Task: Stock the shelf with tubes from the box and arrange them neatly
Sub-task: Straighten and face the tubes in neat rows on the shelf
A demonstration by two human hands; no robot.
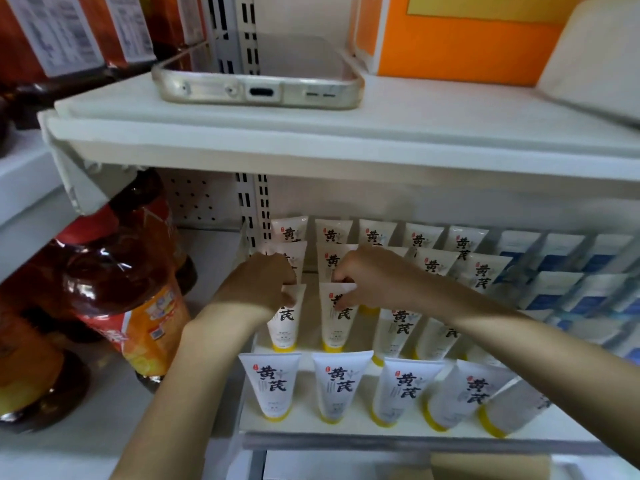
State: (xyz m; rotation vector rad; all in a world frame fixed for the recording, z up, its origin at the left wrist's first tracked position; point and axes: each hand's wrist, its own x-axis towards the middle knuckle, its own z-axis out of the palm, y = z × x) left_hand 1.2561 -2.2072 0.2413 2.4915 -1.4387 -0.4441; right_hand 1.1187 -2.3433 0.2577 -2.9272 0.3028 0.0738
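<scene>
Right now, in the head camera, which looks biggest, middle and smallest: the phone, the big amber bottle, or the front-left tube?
1. big amber bottle
2. phone. It lies nearer the camera, so it may look bigger than it really is.
3. front-left tube, clearly the smallest.

The left forearm [194,358] is slanting up from the lower edge of the view, and the left hand [265,282] is lying knuckles-up with its fingers curling over the top edge of a tube [285,329]. The right forearm [485,320] is slanting in from the right side (bare, like the left), and the right hand [367,277] is pinching the top edge of the neighbouring tube [334,329]. Both hands are sitting level and near each other, not touching.
</scene>
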